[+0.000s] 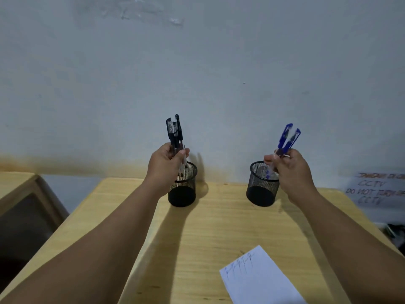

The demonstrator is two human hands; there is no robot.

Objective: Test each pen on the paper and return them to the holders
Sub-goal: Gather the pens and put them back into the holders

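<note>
My left hand [164, 163] grips a bunch of black-capped pens [175, 134], caps up, their tips dipping into the left black mesh holder [183, 191]. My right hand [291, 167] grips two blue-capped pens [288, 137], also caps up, with their tips inside the mouth of the right black mesh holder [262, 189]. Both holders stand on the wooden table [219, 227] near the wall. A white sheet of paper [258, 279] with short pen strokes along its upper left edge lies at the table's front right.
A grey wall rises right behind the holders. A paper notice with handwritten CCTV text [377, 189] hangs at the right. Another wooden piece of furniture [19, 189] stands to the left of the table, with a gap between them.
</note>
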